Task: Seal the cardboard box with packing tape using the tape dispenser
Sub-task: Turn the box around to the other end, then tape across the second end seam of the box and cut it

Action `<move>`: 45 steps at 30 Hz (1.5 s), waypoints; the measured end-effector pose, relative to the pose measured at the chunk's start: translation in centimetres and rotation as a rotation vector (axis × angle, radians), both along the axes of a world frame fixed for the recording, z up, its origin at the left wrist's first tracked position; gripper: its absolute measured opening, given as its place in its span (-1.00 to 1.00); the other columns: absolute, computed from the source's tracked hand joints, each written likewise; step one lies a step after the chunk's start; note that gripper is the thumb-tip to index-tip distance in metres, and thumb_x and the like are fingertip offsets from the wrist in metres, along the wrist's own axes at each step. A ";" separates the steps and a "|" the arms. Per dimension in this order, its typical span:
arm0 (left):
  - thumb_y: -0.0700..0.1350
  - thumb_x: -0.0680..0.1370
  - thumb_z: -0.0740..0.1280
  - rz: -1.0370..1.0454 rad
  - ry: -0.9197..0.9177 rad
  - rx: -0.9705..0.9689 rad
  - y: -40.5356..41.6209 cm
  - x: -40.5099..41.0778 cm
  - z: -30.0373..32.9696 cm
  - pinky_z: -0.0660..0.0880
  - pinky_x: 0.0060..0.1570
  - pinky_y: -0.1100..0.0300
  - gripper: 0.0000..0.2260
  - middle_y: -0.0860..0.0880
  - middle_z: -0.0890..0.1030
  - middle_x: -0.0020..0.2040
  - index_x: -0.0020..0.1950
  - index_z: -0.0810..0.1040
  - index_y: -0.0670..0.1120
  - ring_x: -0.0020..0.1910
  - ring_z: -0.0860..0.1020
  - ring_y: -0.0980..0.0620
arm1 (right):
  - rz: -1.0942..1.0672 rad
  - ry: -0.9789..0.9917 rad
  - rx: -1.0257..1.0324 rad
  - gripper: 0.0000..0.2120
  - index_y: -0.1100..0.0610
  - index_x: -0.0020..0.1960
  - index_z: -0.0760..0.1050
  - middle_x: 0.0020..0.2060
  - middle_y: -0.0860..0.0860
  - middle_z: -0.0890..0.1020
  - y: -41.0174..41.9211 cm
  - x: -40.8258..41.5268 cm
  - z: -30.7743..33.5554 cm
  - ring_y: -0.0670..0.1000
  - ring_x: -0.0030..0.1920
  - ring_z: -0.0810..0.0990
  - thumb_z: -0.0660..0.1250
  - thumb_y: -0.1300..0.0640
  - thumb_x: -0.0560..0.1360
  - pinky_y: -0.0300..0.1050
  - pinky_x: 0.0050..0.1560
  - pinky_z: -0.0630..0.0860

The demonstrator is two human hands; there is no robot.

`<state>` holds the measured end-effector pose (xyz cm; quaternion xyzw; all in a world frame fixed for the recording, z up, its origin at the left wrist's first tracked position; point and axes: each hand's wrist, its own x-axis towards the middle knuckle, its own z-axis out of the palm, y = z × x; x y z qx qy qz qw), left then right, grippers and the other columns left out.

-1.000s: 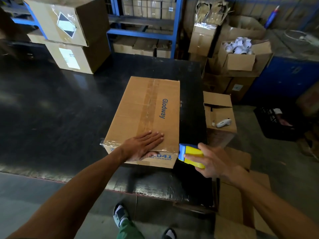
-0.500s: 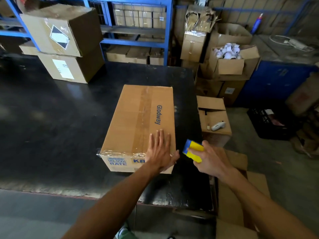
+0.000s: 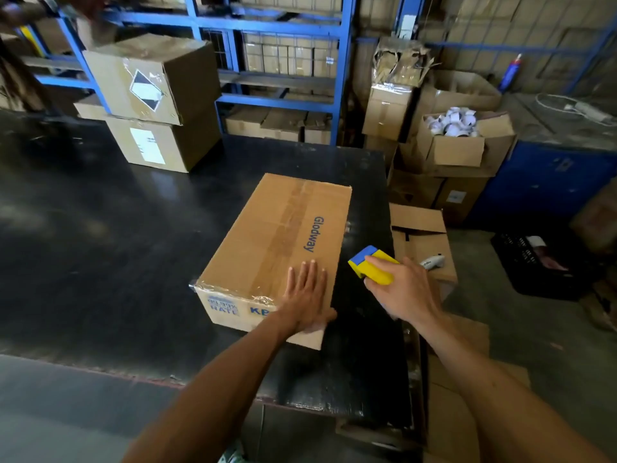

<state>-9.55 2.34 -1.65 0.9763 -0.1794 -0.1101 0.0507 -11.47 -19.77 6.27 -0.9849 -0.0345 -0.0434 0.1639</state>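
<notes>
Cardboard box (image 3: 277,248): on my black surface (image 3: 100,245), seam taped. My left hand (image 3: 309,300): flat, released, atop its near corner. My right hand (image 3: 405,290): grasping yellow-blue tape dispenser (image 3: 372,265), beside box.

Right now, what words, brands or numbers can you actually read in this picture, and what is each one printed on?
"Glodway": blue print on top of the cardboard box under the left hand.
"RATE": blue label on that box's near end; the line above it is too blurred.
"KB": same end, the rest hidden by the arm.
White labels on the two stacked boxes at the back: too small to read.
Tape dispenser in the right hand: no text visible.
</notes>
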 end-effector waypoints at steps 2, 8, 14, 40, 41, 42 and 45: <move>0.27 0.54 0.28 0.012 0.047 -0.077 3.1 0.3 0.5 -0.30 0.55 -0.13 -0.03 -0.19 -0.26 0.64 0.63 -0.25 -0.17 0.61 -0.25 -0.16 | -0.025 -0.011 0.089 -0.51 -0.28 0.37 0.43 -0.14 0.07 0.51 0.5 0.4 0.7 0.14 -0.09 0.56 0.37 -0.25 0.46 -0.04 -0.17 0.46; 0.65 0.23 0.22 0.543 0.147 -0.203 6.3 0.4 0.8 -0.46 0.39 -0.24 0.35 -0.26 -0.48 0.53 0.57 -0.42 -0.16 0.51 -0.45 -0.31 | -0.128 0.069 0.518 -0.51 -0.32 0.26 0.51 0.03 -0.07 0.68 2.7 1.0 0.5 0.01 0.00 0.62 0.41 -0.29 0.33 0.03 0.10 0.56; 0.58 0.28 0.28 0.432 0.219 -0.080 7.4 1.2 0.7 -0.36 0.46 -0.33 0.30 -0.29 -0.43 0.55 0.59 -0.35 -0.19 0.52 -0.42 -0.34 | -0.160 0.139 0.674 -0.49 -0.26 0.26 0.55 0.06 -0.18 0.67 4.8 2.3 1.4 -0.10 0.03 0.61 0.46 -0.24 0.32 0.01 0.19 0.54; 0.41 0.28 0.48 0.075 0.280 0.308 17.6 10.6 5.4 -0.37 0.38 -0.47 0.31 -0.39 -0.44 0.48 0.60 -0.33 -0.18 0.43 -0.50 -0.41 | -0.483 0.132 0.955 -0.53 -0.17 0.22 0.61 0.03 -0.14 0.65 15.8 7.2 2.3 -0.13 -0.04 0.54 0.53 -0.11 0.31 -0.21 -0.08 0.41; 0.49 0.26 0.42 0.100 0.293 0.212 15.5 10.3 5.2 -0.40 0.36 -0.46 0.33 -0.35 -0.47 0.48 0.58 -0.38 -0.15 0.43 -0.51 -0.40 | -0.495 0.127 0.968 -0.53 -0.16 0.22 0.61 0.04 -0.13 0.65 16.0 7.2 2.5 -0.14 -0.05 0.54 0.53 -0.09 0.32 -0.23 -0.12 0.41; 0.55 0.27 0.34 0.153 0.312 0.101 13.6 9.9 4.7 -0.41 0.36 -0.46 0.32 -0.32 -0.48 0.49 0.57 -0.40 -0.13 0.44 -0.51 -0.38 | -0.499 0.118 0.976 -0.54 -0.15 0.22 0.62 0.04 -0.12 0.66 16.1 7.1 2.7 -0.14 -0.04 0.55 0.54 -0.08 0.32 -0.24 -0.14 0.41; 0.63 0.33 0.09 0.318 0.320 -0.032 10.1 8.3 2.9 -0.36 0.39 -0.46 0.22 -0.33 -0.48 0.50 0.56 -0.44 -0.15 0.47 -0.47 -0.41 | -0.519 0.104 0.969 -0.54 -0.16 0.21 0.61 0.05 -0.13 0.65 16.0 6.7 3.1 -0.12 0.00 0.56 0.54 -0.07 0.32 -0.20 -0.09 0.44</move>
